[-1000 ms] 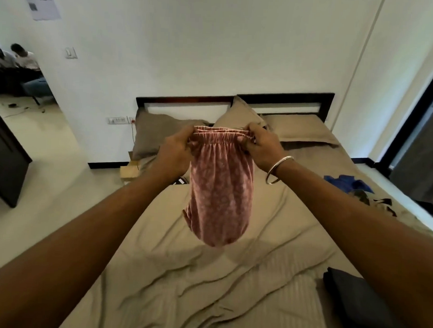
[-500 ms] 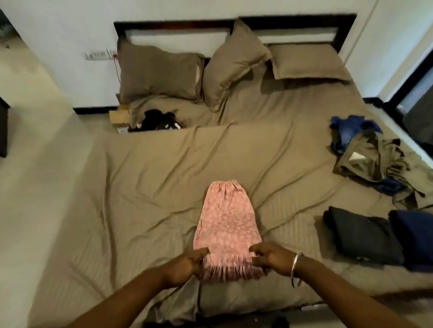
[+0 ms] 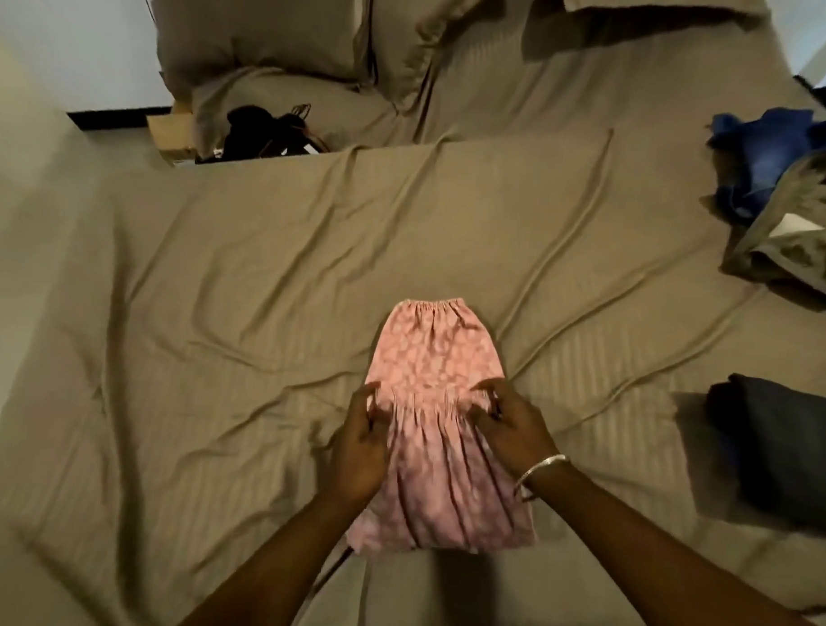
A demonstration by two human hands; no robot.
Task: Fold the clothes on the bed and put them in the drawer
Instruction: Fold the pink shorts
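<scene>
Both hands are now resting mid-garment, having moved up from the hem: left hand [image 3: 360, 444] and right hand [image 3: 515, 426], fingers loosely spread, are flattening the pink skirt [image 3: 438, 421] on the bed [image 3: 243, 278]. Folding is beginning; halving probably follows. Unfolded clothes [image 3: 789, 204] are lying beyond.

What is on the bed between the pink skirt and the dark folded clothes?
Nothing but bare, wrinkled brown sheet. The head view shows no clothes lying between the pink skirt and the dark folded clothes at the right edge.
</scene>
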